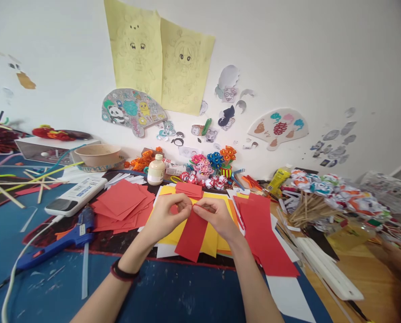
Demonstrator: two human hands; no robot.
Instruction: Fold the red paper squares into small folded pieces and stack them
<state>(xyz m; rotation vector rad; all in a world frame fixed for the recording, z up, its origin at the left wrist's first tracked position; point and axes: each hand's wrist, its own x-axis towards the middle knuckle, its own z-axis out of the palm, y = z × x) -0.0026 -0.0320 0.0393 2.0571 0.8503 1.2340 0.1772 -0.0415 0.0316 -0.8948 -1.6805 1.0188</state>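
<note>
While the left hand [169,214] and right hand [218,217] each pinch the upper end of a red paper strip [191,235], work on that piece appears under way, unfinished.

The strip extends toward 6 o'clock from the grip, over yellow paper [212,242]; its lower length is flat, any crease above hidden. Red paper squares [121,199] at 9 o'clock and loose red strips [267,242] between 3 and 4 seem unworked. Writing: a red double-happiness character [280,128] reads on the wall fan [269,134] toward 2 o'clock; labels on the white-capped bottle [156,171], between 10 and 11, and power strip [81,195], at 9, are illegible.
</note>
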